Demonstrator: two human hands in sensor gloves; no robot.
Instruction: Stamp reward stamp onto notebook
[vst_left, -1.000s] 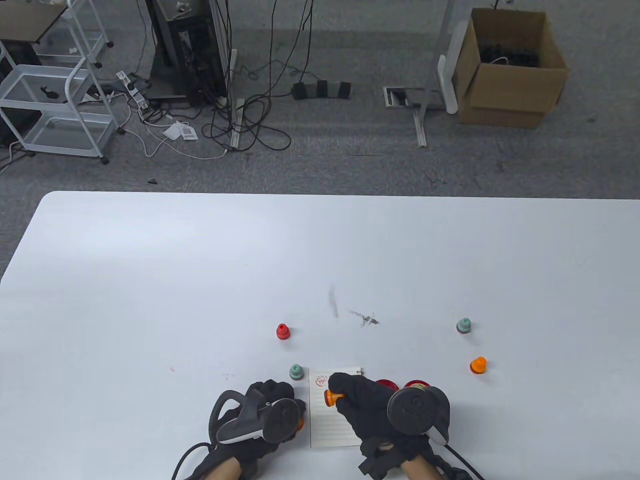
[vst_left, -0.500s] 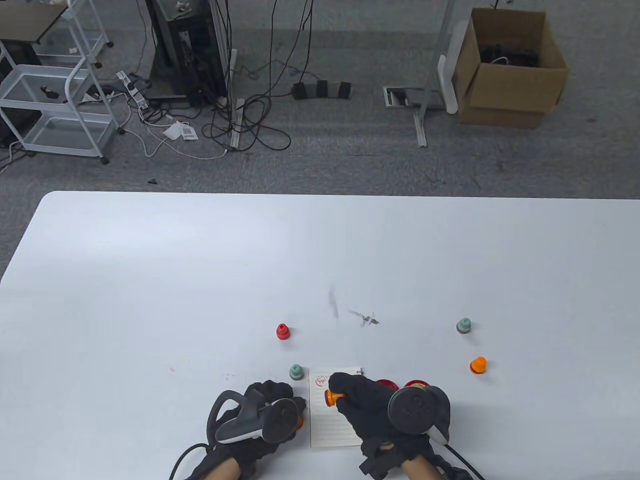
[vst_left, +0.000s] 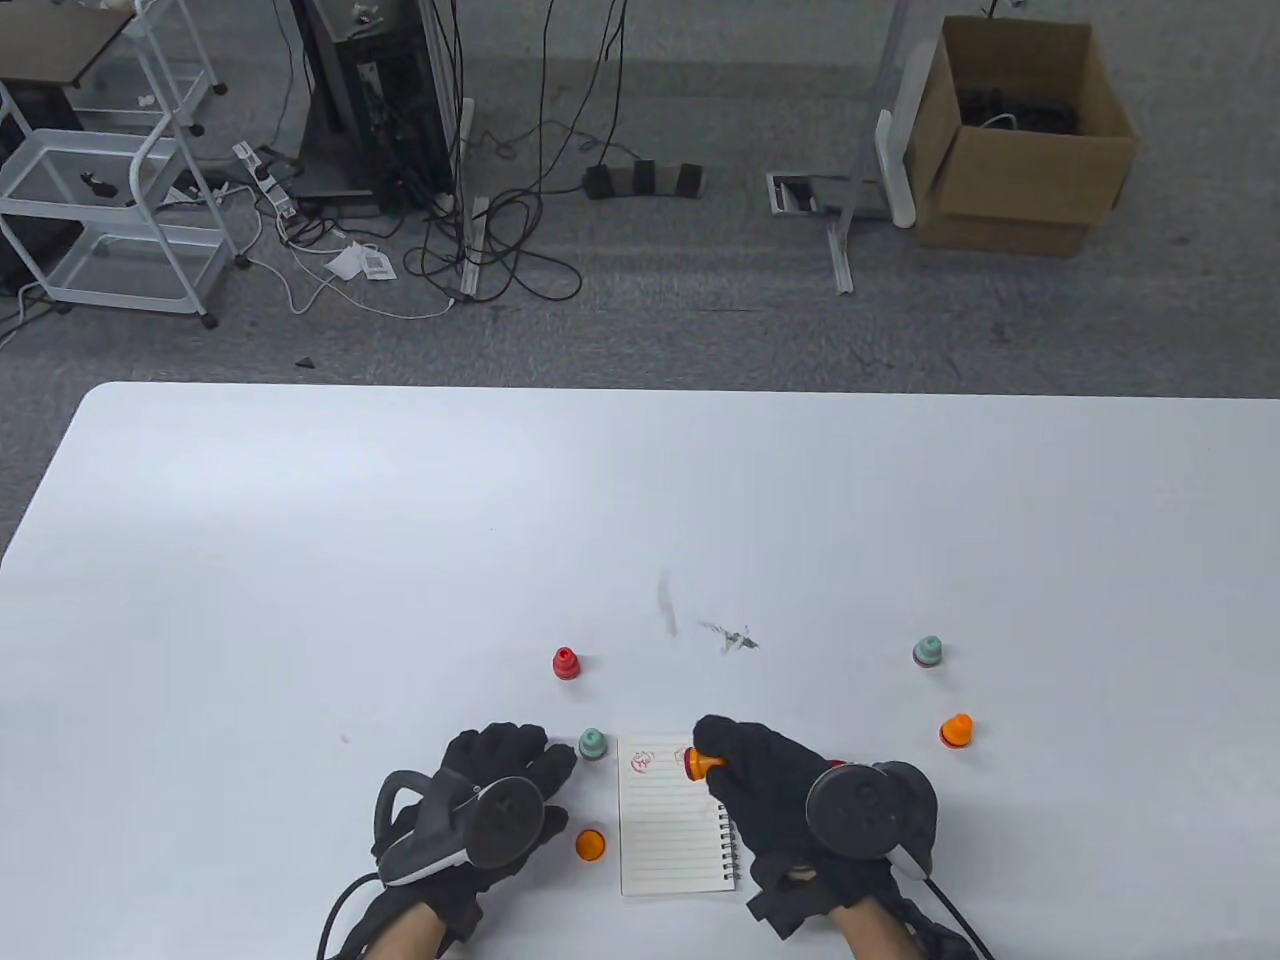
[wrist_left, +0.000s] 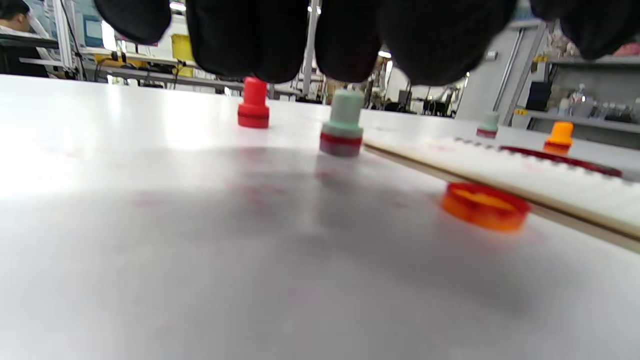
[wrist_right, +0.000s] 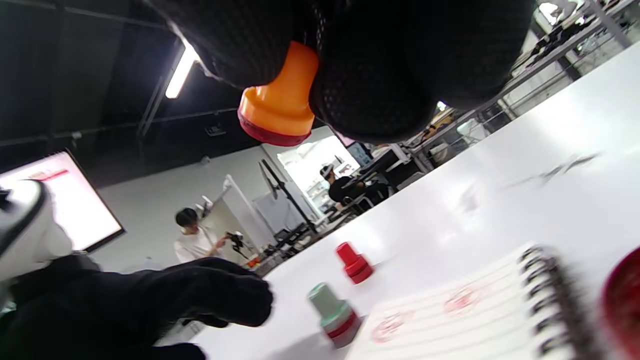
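Note:
A small lined spiral notebook (vst_left: 665, 840) lies at the table's near edge with two red stamp marks (vst_left: 641, 761) near its top; it also shows in the right wrist view (wrist_right: 475, 310). My right hand (vst_left: 706, 762) pinches an orange reward stamp (vst_left: 695, 766) by its handle and holds it just above the page's top right. In the right wrist view the stamp (wrist_right: 280, 105) hangs clear of the paper. My left hand (vst_left: 540, 758) is open and empty, left of the notebook, fingers spread over the table.
An orange cap (vst_left: 591, 845) lies between my left hand and the notebook. A green stamp (vst_left: 592, 742) and a red stamp (vst_left: 566, 662) stand left of the notebook. Another green stamp (vst_left: 928, 651) and an orange stamp (vst_left: 957, 731) stand to the right. Red lids (wrist_left: 560, 161) lie beyond the notebook.
My right hand lifted the orange stamp off the page and moved right, leaving a second red mark. My left hand drew back to the left and opened, uncovering the orange cap.

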